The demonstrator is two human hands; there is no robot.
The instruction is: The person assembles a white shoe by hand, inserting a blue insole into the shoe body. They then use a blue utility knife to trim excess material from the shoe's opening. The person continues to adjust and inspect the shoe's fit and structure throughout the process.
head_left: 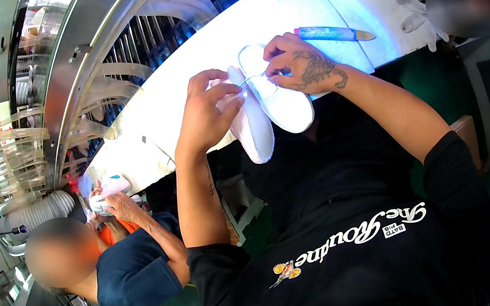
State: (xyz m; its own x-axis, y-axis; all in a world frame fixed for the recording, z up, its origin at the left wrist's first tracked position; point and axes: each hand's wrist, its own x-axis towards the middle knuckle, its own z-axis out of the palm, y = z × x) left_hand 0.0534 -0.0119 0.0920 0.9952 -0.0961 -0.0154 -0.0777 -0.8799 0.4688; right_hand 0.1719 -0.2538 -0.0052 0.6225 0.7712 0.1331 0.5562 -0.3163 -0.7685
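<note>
A pair of white shoes lies at the near edge of the white worktop, the left shoe [254,130] tipped on its side and the right shoe [287,107] facing up. A thin white lace [253,77] bows between my hands above them. My left hand [208,108] is closed in a pinch at the lace's left end, beside the left shoe. Over the right shoe, my right hand [294,61] pinches the other end. Bright glare on the worktop hides the finer details of the shoes, and I cannot tell which shoe the lace belongs to.
Right of my right hand lies a long tool [332,33] with a blue-wrapped handle and a tan tip. White gloves [414,22] rest farther right. Rollers [154,35] run behind the worktop [178,60]. At left, a co-worker in a dark blue shirt [131,269] handles a light-coloured shoe.
</note>
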